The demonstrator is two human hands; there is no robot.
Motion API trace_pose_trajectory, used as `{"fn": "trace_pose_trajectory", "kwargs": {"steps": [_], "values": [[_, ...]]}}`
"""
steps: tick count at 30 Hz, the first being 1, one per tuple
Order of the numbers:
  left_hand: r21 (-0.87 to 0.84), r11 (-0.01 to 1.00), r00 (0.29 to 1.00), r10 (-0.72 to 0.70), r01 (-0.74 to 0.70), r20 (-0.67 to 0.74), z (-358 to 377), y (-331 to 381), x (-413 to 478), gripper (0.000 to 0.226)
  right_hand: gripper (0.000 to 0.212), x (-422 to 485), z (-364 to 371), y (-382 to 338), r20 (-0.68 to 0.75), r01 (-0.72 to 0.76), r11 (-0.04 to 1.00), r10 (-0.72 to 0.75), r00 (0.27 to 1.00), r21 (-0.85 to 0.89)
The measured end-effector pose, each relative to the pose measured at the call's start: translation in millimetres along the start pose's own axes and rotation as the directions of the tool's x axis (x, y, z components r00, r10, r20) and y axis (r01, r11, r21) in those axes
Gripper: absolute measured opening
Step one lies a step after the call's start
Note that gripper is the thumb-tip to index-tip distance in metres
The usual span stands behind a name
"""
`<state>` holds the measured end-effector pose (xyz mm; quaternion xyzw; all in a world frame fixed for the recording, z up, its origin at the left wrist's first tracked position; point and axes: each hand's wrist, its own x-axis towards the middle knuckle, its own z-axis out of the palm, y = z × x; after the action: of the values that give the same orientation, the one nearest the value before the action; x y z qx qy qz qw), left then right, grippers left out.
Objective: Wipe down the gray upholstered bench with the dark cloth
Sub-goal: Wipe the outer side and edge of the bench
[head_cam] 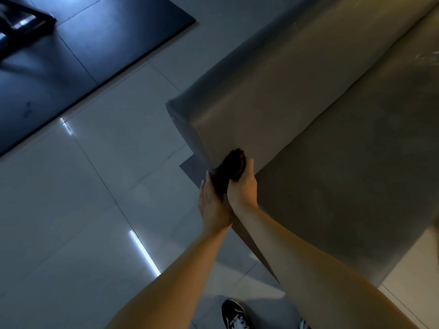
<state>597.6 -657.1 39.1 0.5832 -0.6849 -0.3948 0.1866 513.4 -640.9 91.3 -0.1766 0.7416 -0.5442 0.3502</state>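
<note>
Pressing the dark cloth against the gray bench at its near end where backrest meets seat, the right grip curls round it while the left grip lies flat-fingered against it, so most of the long seat and backrest likely remain unwiped.

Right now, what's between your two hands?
In the head view, the dark cloth sits bunched between the left hand and right hand, against the bench corner.
</note>
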Motion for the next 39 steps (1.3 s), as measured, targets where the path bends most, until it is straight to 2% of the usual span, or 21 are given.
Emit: {"fn": "trace_pose_trajectory", "kwargs": {"steps": [4,8,10,11,12,13,15,20,23,26,32,37,39], "values": [[0.014,1.0,0.998,-0.013,0.013,-0.057,9.6,1.0,-1.3,0.062,0.026,13.5,-10.5,24.8,0.037,-0.116,0.991,0.119,0.992,-0.061],[-0.021,1.0,0.996,-0.001,-0.001,-0.094,17.8,11.5,-6.1,0.07,0.026,31.4,-25.0,53.2,-0.027,-0.414,0.899,0.414,0.91,-0.146],[0.045,0.998,0.993,-0.026,0.031,-0.115,24.3,11.1,-10.5,0.073,0.034,42.3,-32.5,64.9,-0.089,-0.565,0.822,0.559,0.824,-0.069],[0.08,0.996,0.991,-0.028,0.039,-0.129,27.8,10.5,-12.7,0.074,0.038,46.1,-35.7,69.6,-0.096,-0.635,0.771,0.636,0.766,0.042],[0.116,0.993,0.988,-0.013,0.031,-0.152,31.9,8.8,-13.7,0.075,0.038,49.8,-36.6,75.5,-0.065,-0.683,0.712,0.698,0.713,0.163],[0.153,0.988,0.984,0.009,0.019,-0.176,35.7,7.7,-14.0,0.074,0.039,51.7,-35.5,81.0,-0.013,-0.7,0.674,0.723,0.691,0.236],[0.219,0.976,0.975,0.049,-0.001,-0.214,42.4,3.1,-13.3,0.072,0.047,52.4,-28.0,84.3,0.138,-0.686,0.68,0.677,0.723,0.258],[0.31,0.95,0.966,0.101,-0.024,-0.237,47.0,2.1,-14.2,0.069,0.049,57.7,-14.1,76.3,0.131,-0.741,0.624,0.736,0.664,0.248],[0.322,0.947,0.971,0.09,-0.015,-0.22,47.1,2.6,-14.5,0.068,0.036,53.6,-20.3,70.4,0.194,-0.747,0.644,0.721,0.665,0.164],[0.298,0.955,0.981,0.054,0.005,-0.189,43.2,6.1,-15.1,0.069,0.017,42.5,-28.6,51.1,0.246,-0.788,0.57,0.749,0.615,0.234],[0.209,0.977,0.998,-0.037,0.045,-0.042,27.7,13.1,-14.4,0.072,0.016,29.8,-26.8,21.5,0.311,-0.639,0.63,0.561,0.767,0.44],[0.134,0.982,0.966,-0.159,0.133,0.207,-4.3,20.6,-6.0,0.065,0.018,11.1,-17.9,-25.1,0.317,-0.579,0.618,0.488,0.813,0.532],[-0.059,0.983,0.955,-0.152,0.172,0.255,-22.6,32.4,-4.9,0.056,0.019,-0.5,-13.5,-45.3,0.295,-0.561,0.622,0.484,0.824,0.545]]}}
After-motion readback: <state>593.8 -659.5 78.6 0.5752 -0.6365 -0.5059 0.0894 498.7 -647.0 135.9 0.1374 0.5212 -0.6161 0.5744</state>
